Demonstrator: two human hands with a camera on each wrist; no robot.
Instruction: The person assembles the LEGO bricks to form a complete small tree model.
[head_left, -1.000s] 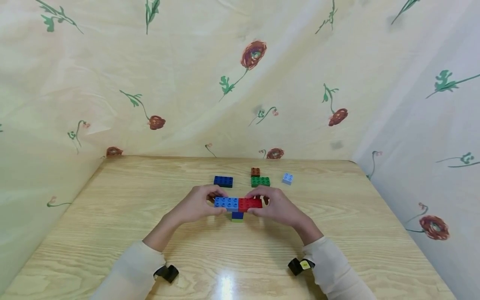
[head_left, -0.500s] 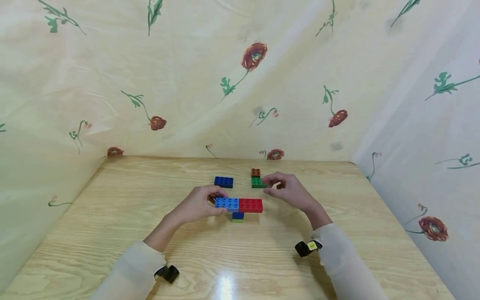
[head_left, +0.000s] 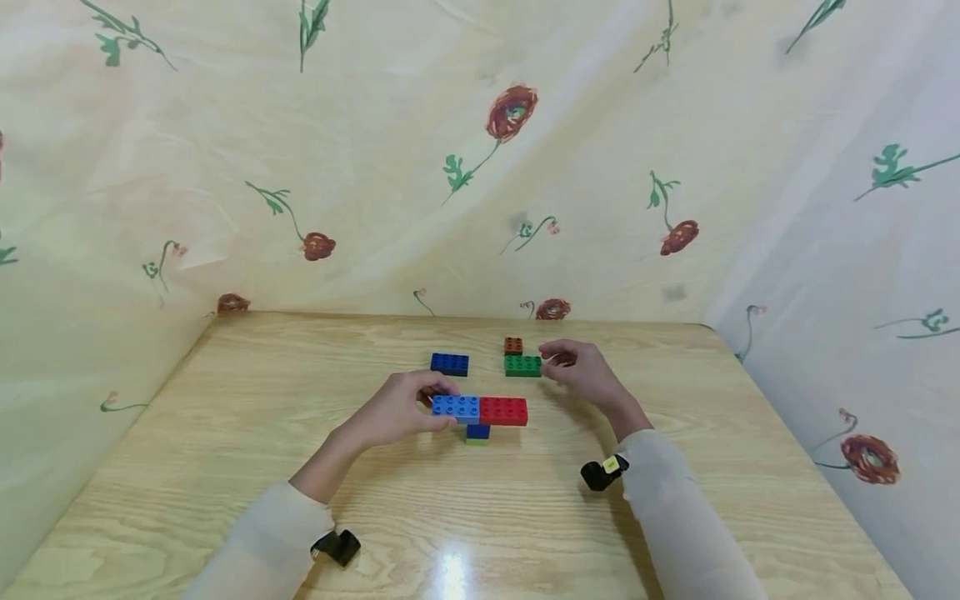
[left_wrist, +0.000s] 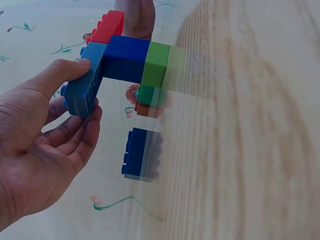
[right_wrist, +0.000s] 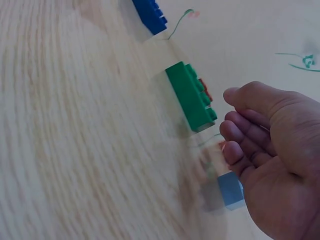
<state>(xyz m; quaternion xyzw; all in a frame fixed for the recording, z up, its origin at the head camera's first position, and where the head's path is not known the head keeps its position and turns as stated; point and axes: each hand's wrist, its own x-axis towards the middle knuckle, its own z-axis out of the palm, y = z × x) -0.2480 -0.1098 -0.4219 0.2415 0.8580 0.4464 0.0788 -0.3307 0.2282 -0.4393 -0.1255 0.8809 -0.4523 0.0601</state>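
Observation:
My left hand (head_left: 401,408) pinches the left end of a light blue toy building brick (head_left: 459,407) between thumb and fingers. Beside that brick, end to end, sits a red brick (head_left: 504,410). Both top a short column of dark blue bricks (left_wrist: 125,59), with a lime green brick (left_wrist: 157,64) at its foot on the table. My right hand (head_left: 588,379) hovers with fingers loosely curled and nothing in its grasp, just right of a green brick (head_left: 522,367). A small light blue brick (right_wrist: 230,191) lies partly behind it in the right wrist view; in the head view the hand hides it.
A dark blue brick (head_left: 450,365) lies farther back on the wooden table (head_left: 300,350). Behind the green brick is a small brown-orange brick (head_left: 513,345). A flowered cloth (head_left: 360,167) hangs along the table's back and sides.
My right hand has let go of the red brick and moved back and right, past the green brick, over the small light blue one. The left hand keeps its hold.

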